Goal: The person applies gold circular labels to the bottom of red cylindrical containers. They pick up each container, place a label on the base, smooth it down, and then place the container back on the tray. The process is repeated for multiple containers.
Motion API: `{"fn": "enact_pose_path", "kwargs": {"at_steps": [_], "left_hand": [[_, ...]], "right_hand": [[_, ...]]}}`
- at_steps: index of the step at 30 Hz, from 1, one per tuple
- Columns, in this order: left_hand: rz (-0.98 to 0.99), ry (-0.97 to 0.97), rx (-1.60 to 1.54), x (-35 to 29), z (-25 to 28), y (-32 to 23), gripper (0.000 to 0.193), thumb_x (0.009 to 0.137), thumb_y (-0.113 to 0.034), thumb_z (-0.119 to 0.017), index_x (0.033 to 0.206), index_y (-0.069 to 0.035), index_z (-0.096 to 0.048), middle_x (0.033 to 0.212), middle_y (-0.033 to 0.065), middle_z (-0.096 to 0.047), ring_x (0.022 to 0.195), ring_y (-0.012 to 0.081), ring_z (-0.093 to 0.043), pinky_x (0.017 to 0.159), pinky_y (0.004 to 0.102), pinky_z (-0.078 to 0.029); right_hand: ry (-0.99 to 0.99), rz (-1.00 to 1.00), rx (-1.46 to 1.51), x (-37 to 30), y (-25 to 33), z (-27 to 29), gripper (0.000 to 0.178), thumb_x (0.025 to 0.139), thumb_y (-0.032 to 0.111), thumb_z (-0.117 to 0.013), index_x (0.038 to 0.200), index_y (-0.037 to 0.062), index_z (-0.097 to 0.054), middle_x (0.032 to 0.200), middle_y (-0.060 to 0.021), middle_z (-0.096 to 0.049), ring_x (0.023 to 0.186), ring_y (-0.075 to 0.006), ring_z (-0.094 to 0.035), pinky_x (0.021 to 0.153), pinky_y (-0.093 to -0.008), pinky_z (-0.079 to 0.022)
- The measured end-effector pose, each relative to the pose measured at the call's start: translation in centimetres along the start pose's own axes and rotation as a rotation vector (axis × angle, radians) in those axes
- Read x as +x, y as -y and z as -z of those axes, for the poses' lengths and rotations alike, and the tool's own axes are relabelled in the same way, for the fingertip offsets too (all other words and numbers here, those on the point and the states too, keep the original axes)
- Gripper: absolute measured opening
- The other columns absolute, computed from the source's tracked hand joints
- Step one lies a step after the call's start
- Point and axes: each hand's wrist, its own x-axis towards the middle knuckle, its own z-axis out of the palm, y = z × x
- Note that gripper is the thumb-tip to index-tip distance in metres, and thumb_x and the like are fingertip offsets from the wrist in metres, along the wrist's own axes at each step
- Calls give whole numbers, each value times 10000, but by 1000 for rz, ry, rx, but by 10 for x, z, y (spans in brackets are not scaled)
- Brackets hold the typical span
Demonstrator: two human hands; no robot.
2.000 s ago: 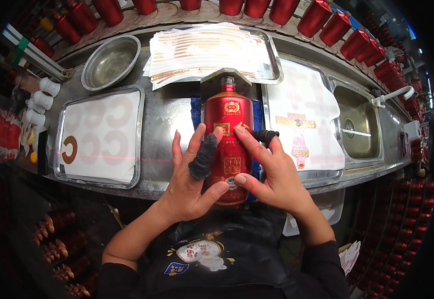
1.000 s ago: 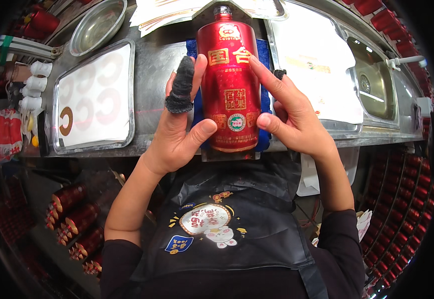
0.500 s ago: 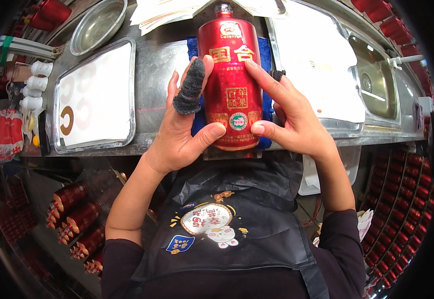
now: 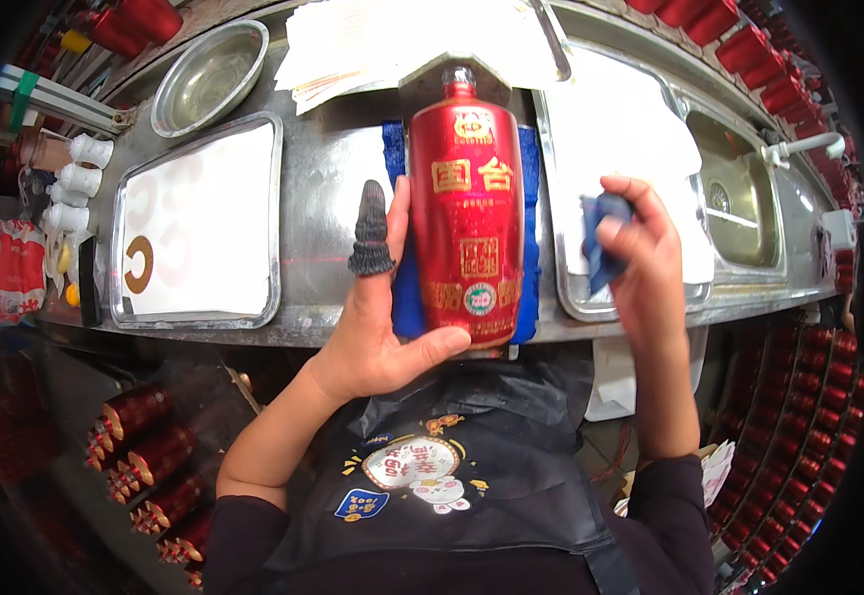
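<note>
A large red bottle (image 4: 470, 213) with gold markings lies face up, its dark-capped neck pointing away from me. Beneath it are a blue cloth (image 4: 526, 307) and a support hidden by the bottle. My left hand (image 4: 377, 322) holds the bottle's lower left side, its thumb over the near end and fingers stretched along the side. One left finger wears a black knitted finger cover (image 4: 372, 233). To the right of the bottle, clear of it, my right hand (image 4: 647, 263) pinches a small flat blue piece (image 4: 603, 238), blurred and of unclear kind.
On the left, a metal tray (image 4: 271, 228) carries a white sheet with a gold C-shaped piece (image 4: 138, 265). A metal bowl (image 4: 209, 79) sits behind it. White sheets on another tray (image 4: 591, 309) lie to the right, beside a sink (image 4: 774, 223). Red bottles (image 4: 159, 441) stand below the counter.
My right hand has left the bottle and moved right, and now pinches the blue piece. My left hand stays at the bottle's left side. The view has shifted, so the bottle appears lower.
</note>
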Motion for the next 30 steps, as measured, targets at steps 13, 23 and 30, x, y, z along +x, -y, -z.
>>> {"fn": "enact_pose_path", "kwargs": {"at_steps": [13,23,30], "left_hand": [[-93,-33,166,-8,1,5,1159,810,-219,-828,1618,-46,-15,1670,286,-43,1557,389,-100,1240,467,-111],[-161,-66,99,-8,-1,11,1110,846,-219,-806,1620,-55,-28,1675,268,-62,1555,357,-141,1231,439,-181],[67,-88,92,-4,-3,5,942,922,-217,-744,1589,39,-130,1664,221,-200,1503,276,-298,1225,410,-216]], "right_hand": [[446,1104,-833,79,66,-96,254,795,-1,-763,1036,0,-681,856,-106,-711,736,-175,-702,680,-297,-548],[243,1088,-525,45,51,-102,251,814,-39,-765,1027,7,-641,888,-109,-712,764,-154,-706,641,-253,-549],[-5,884,-630,79,4,-63,227,857,34,-745,1055,10,-637,876,-75,-696,789,-138,-685,694,-258,-547]]}}
